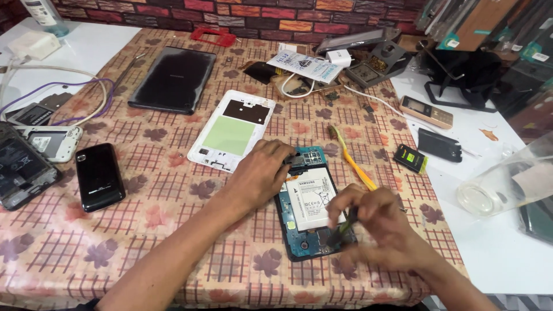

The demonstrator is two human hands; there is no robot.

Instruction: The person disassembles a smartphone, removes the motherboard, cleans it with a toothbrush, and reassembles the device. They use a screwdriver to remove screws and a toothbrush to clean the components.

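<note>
An opened tablet (pixel 308 198) lies face down on the patterned tablecloth (pixel 173 247), its white battery and blue circuit board exposed. My left hand (pixel 259 173) presses on the tablet's upper left corner, fingers curled over the edge. My right hand (pixel 374 222) holds a thin dark tool (pixel 347 222), its tip at the board near the tablet's lower right. The tablet's white back cover (pixel 232 130) lies just above my left hand, inside up with a green patch.
A yellow pry tool (pixel 354 161) lies right of the tablet. A black tablet (pixel 173 79) sits at the back, black phones (pixel 99 176) and phone frames at the left, cables, a charger, small phones (pixel 426 111) and a clear plastic cup (pixel 507 181) at the right.
</note>
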